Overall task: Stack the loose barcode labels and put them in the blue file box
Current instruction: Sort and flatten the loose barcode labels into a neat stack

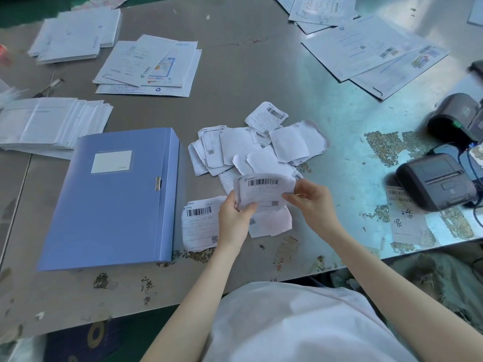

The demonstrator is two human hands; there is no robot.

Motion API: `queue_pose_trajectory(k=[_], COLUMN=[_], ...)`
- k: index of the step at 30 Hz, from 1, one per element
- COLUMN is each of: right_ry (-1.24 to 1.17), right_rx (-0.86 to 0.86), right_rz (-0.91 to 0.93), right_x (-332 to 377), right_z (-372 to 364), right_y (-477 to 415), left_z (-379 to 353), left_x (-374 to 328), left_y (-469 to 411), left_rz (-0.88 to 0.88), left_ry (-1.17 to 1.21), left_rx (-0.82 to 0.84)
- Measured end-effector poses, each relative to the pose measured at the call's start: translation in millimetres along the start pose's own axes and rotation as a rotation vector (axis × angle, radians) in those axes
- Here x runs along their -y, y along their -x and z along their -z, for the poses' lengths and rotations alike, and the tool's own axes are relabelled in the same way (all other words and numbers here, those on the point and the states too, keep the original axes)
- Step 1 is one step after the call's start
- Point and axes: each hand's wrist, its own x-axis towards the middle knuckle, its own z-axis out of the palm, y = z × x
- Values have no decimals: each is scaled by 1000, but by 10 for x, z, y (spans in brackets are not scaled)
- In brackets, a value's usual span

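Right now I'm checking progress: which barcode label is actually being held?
The curled label pinched between the left hand and the right hand, barcode up. The other labels lie flat on the table.

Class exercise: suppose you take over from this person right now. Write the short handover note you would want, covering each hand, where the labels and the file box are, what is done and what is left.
Left hand and right hand: together they hold one barcode label by its two ends, just above the table.
Loose pile of labels: scattered beyond the hands, some face down.
A few more labels lie under and beside the left hand; whether these are a started stack I cannot tell.
Blue file box: flat on the table, left of the labels, clasp shut.
Done: little that shows; nothing is seen going into the box.
Left: gather and square up all labels, open the box, put the stack inside.
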Motion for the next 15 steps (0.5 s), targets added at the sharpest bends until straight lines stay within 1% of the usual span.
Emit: queue_pose_trajectory(k=[3,5,10,15], right_ry=[150,174,141,51], right_rx=[35,52,52,60], right_rz=[32,34,9,-44], right_x=[-27,-50,-86,0], right_z=[-54,-79,-95,-168], right_y=[-15,-14,-22,-44], left_z=[12,7,10,56], left_x=[19,37,91,86], left_y=[6,23,47,60], left_rz=[-5,-1,6,-4], left_ry=[-25,-8,21,-6], left_rx=[-16,-32,-98,-98])
